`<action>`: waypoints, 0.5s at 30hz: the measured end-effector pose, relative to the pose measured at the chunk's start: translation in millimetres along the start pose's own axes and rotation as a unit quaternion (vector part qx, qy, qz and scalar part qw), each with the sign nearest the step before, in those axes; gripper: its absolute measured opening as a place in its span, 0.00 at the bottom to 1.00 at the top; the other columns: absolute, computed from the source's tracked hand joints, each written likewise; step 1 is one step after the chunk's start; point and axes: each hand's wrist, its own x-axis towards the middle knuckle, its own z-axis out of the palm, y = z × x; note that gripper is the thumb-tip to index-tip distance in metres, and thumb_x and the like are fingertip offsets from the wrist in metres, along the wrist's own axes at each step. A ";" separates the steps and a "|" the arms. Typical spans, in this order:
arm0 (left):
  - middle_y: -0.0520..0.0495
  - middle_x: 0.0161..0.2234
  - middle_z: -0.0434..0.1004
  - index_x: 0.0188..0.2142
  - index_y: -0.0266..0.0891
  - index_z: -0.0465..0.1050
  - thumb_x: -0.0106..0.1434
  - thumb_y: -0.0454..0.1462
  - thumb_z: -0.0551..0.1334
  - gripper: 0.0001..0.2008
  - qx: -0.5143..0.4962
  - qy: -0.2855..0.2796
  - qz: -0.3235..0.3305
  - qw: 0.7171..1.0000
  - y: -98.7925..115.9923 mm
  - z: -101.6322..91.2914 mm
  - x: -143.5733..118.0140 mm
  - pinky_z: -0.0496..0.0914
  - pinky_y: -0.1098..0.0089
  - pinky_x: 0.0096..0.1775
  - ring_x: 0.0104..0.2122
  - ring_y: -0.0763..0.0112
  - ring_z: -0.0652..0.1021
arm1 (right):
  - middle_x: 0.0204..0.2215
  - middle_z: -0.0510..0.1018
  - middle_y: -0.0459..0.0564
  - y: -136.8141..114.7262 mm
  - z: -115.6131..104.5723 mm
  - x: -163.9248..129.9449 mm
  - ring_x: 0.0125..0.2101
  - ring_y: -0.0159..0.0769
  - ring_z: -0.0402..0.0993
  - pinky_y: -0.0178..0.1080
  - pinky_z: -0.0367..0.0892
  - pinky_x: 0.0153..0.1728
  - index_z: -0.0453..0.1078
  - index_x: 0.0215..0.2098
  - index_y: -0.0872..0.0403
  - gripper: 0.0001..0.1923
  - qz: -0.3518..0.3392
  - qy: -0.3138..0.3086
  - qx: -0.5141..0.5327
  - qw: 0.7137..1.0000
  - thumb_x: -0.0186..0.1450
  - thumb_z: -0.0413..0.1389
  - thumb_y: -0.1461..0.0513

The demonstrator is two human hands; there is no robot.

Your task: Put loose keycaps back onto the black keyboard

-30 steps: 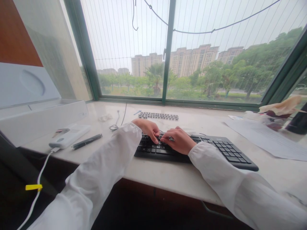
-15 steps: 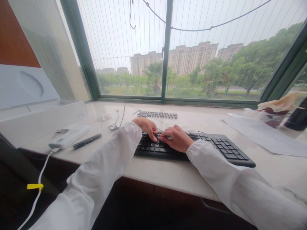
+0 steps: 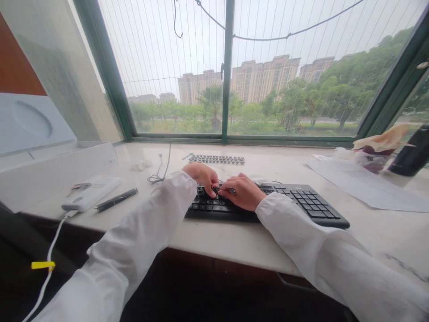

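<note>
A black keyboard (image 3: 310, 203) lies on the white desk, with several key positions in its middle area looking bare of their caps. My left hand (image 3: 203, 176) is over its left part, thumb and fingers drawn together and pointing down at the keys. Close beside it, my right hand (image 3: 245, 193) rests on the keyboard with its fingertips closed near the left thumb. Whatever is between the fingers of either hand is too small or hidden to make out. Behind the hands, loose keycaps (image 3: 217, 159) lie in rows, with a thin blue stick (image 3: 188, 155) at their left end.
To the left are a black pen (image 3: 116, 200), a white power bank (image 3: 90, 197) with keys on it and a white cable, and an open white box (image 3: 60, 170). A thin dark cable (image 3: 156, 179) curls nearby. Paper sheets (image 3: 365, 185) and a dark bottle (image 3: 411, 152) are at right.
The whole view has shifted slightly, so everything sits a little further left. Both hands stay at the same part of the keyboard, with barely any finger movement.
</note>
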 end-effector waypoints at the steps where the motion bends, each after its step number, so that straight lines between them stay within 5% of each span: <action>1: 0.57 0.19 0.58 0.22 0.39 0.60 0.44 0.45 0.70 0.20 0.005 0.002 -0.002 1.000 2.0 0.2 -1.4 0.54 0.70 0.30 0.24 0.74 0.61 | 0.27 0.79 0.45 -0.1 0.0 0.0 0.31 0.30 0.73 0.37 0.53 0.40 0.77 0.32 0.52 0.12 0.000 0.000 0.000 1.000 0.68 0.54 0.57; 9: 0.55 0.19 0.64 0.22 0.40 0.65 0.45 0.44 0.70 0.16 0.082 0.070 -0.045 0.993 17.3 4.2 -11.9 0.56 0.69 0.30 0.24 0.72 0.65 | 0.28 0.80 0.45 1.0 1.3 0.0 0.32 0.31 0.73 0.38 0.53 0.40 0.77 0.34 0.50 0.10 0.002 0.001 0.006 1.000 0.68 0.54 0.57; 15: 0.57 0.17 0.59 0.21 0.40 0.63 0.46 0.46 0.70 0.18 0.071 0.038 -0.012 0.997 10.0 2.3 -5.1 0.56 0.69 0.31 0.24 0.72 0.63 | 0.28 0.79 0.45 2.1 2.8 -0.8 0.31 0.31 0.73 0.38 0.53 0.39 0.77 0.34 0.51 0.11 0.001 0.001 0.007 1.000 0.68 0.54 0.57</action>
